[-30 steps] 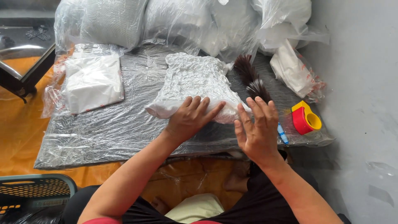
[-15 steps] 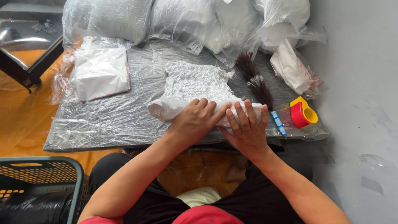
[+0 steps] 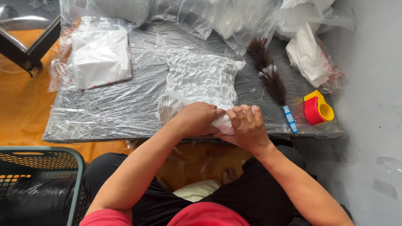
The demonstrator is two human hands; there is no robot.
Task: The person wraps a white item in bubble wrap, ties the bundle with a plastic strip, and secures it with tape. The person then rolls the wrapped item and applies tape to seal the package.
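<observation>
**A:** What am I looking at on the head cam?

**B:** Both hands sit on the near edge of a white lacy garment (image 3: 201, 79) laid flat on a plastic-covered board (image 3: 104, 113). The left hand (image 3: 197, 119) is curled, knuckles up, pressing on the rolled or folded hem. The right hand (image 3: 248, 127) sits just beside it, fingers bent and pinching the same fold. The hands touch each other.

**A:** Why that grip?

**B:** My read: the thin fabric springs open, so one hand pins the fold while the other tucks it. I can't see the fingertips; they're hidden under the cloth.

**A:** Where's the garment relative to everything else?

**B:** Mid-board, near edge bunched under the hands, far edge reaching toward the clear bags (image 3: 201, 16) piled at the back. The flat surface likely keeps it square for folding.

**A:** Other items?

**B:** A bagged white folded piece (image 3: 100, 60) lies at the board's left, well apart. A dark feather brush with a blue handle (image 3: 272, 81) lies to the right of the garment, near the right hand but not touching it. A red and yellow tape dispenser (image 3: 317, 109) sits beyond that at the board's right edge, and another bagged white item (image 3: 312, 58) lies behind it.

**A:** Anything off the board?

**B:** A green mesh basket (image 3: 37, 175) at lower left, beside the person's knee. The person sits on the floor against a grey wall (image 3: 368, 125).
</observation>
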